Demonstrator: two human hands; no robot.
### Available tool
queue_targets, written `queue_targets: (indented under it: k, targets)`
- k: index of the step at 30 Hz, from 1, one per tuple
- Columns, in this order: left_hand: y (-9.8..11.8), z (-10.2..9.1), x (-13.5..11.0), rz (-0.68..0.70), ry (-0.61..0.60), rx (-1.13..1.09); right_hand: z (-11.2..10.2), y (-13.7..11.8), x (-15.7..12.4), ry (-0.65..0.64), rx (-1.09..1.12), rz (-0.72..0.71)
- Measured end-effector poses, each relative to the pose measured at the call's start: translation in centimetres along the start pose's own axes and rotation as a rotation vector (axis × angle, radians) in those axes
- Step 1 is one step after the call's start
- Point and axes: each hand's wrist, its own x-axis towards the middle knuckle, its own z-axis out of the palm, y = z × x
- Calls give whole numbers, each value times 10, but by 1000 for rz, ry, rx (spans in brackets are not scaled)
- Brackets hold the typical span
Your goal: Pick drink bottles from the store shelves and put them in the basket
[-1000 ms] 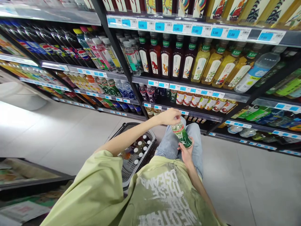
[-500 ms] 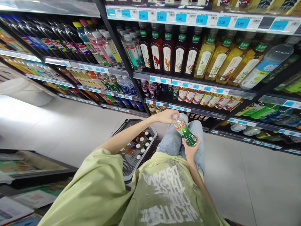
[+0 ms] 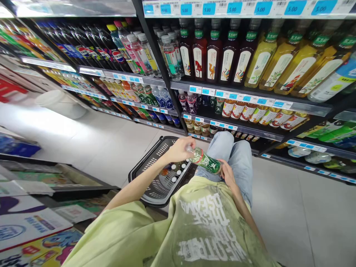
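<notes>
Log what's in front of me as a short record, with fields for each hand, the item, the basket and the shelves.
Item: green-labelled bottle, tilted, neck toward the left
Left hand: gripping the bottle at its neck end
Right hand: holding the bottle near its base
Basket: on the floor, left of the legs; holds several white-capped bottles, count partly hidden
Shelves: rows of bottled drinks, with price tags along the edges
</notes>
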Motion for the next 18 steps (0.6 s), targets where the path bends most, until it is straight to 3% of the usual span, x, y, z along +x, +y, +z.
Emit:
queue_targets:
  k: [4, 7, 12, 18]
  targets:
    - [-14, -21, -40, -184, 113, 152, 1, 0, 4, 59, 34, 82]
    - [-39, -21, -61, -321, 100, 388, 3, 3, 6, 80, 9, 102]
    - [-121, 19, -82, -584, -110, 645, 5, 8, 4, 99, 1, 123]
    - [-230, 76, -115, -872, -309, 566, 11, 5, -2, 155, -52, 111]
